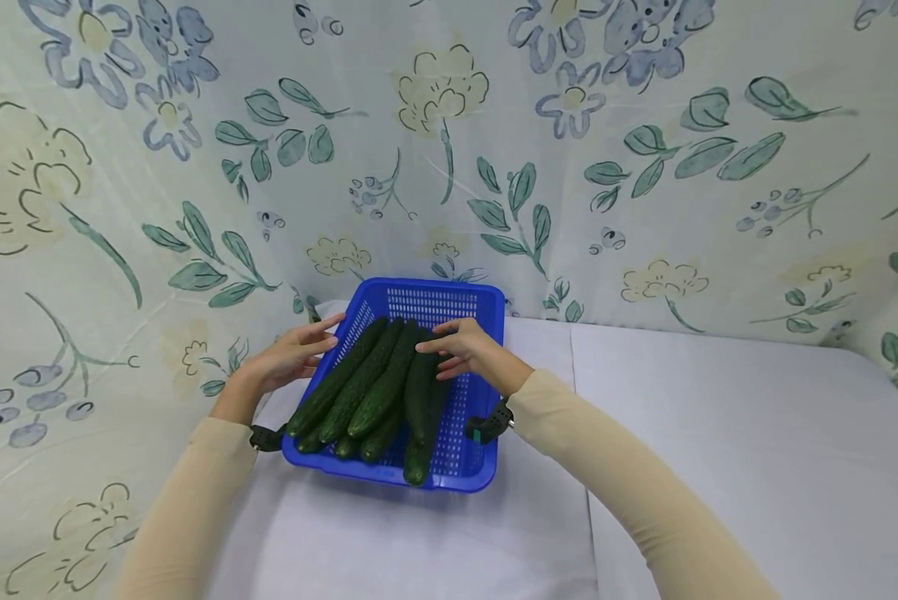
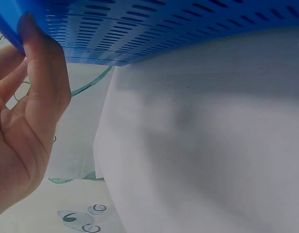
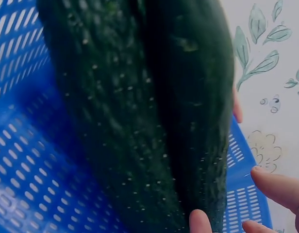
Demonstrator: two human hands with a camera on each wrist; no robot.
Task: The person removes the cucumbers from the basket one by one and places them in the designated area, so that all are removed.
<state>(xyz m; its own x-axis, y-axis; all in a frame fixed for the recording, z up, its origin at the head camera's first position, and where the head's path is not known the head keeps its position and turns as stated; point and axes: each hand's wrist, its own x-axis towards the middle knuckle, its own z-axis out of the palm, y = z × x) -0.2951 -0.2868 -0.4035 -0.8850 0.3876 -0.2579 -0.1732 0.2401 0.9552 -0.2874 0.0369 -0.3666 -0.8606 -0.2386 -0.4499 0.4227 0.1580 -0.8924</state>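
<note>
A blue plastic basket [image 1: 459,479] with slotted walls stands on the white cloth. Several dark green, bumpy cucumbers [image 1: 358,383] lie lengthwise in its left and middle part, some stacked on others. At the basket's left rim is my left hand [image 1: 287,354], fingers loosely extended. In the left wrist view, a fingertip [image 2: 27,24] touches the outer wall just under the rim. My right hand [image 1: 473,350] hovers over the far end of the rightmost cucumbers, its fingers apart and lightly bent. Close up, two cucumbers [image 3: 110,116] fill the right wrist view, with fingertips [image 3: 200,223] near their lower end.
The white tablecloth [image 1: 719,450] stretches to the right of the basket. Behind and to the left hangs a floral curtain [image 1: 433,167], close to the basket's far edge. Each wrist wears a black strap [image 1: 489,423].
</note>
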